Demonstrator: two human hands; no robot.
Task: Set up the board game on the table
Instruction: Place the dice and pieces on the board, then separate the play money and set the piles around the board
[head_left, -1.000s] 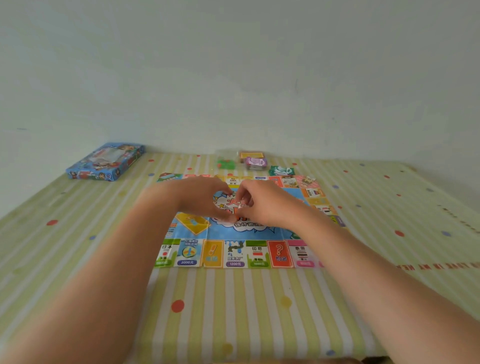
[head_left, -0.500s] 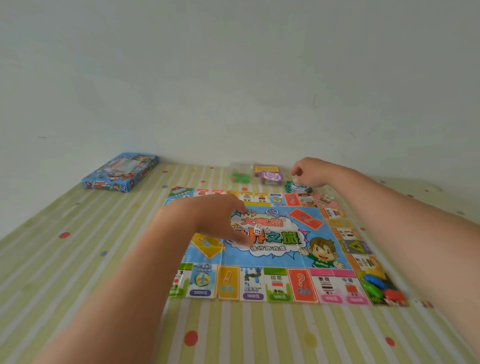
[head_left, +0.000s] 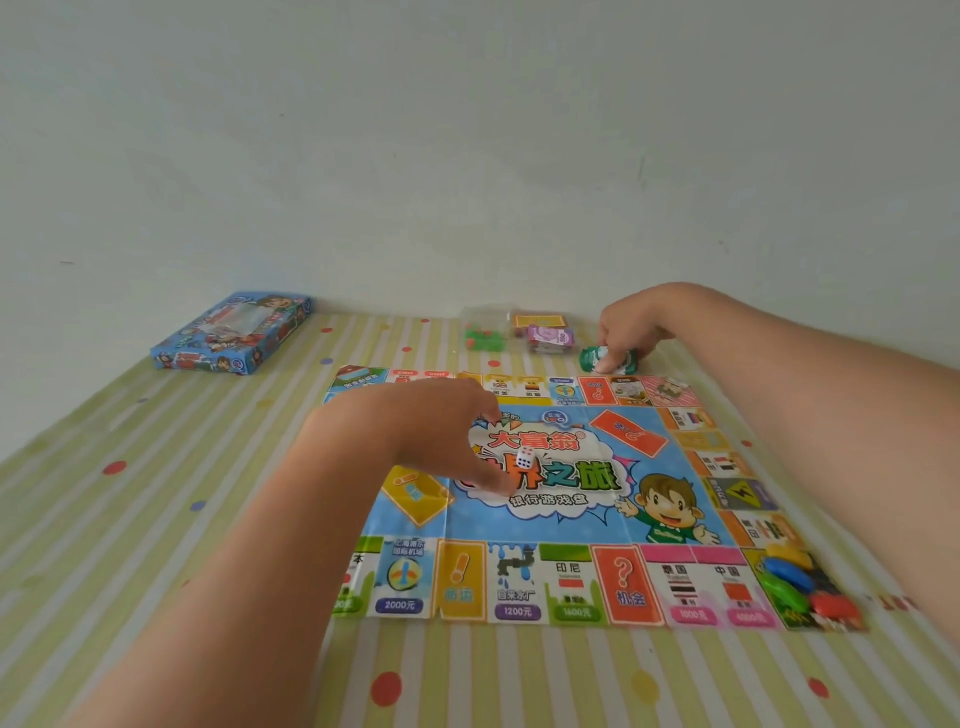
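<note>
**Die on board, cards gripped**

My right hand (head_left: 631, 327) grips the green card pack (head_left: 592, 358) just past the board's far edge. My left hand (head_left: 441, 436) hovers loosely curled, holding nothing. The die (head_left: 524, 458) sits just off its fingertips on the board (head_left: 519, 525), flat on the surface (head_left: 208, 519).

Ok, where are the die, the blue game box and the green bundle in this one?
die (head_left: 524, 458), head view, its white dotted face.
blue game box (head_left: 234, 332), head view, middle of its lid.
green bundle (head_left: 590, 358), head view, its uncovered left end.
</note>
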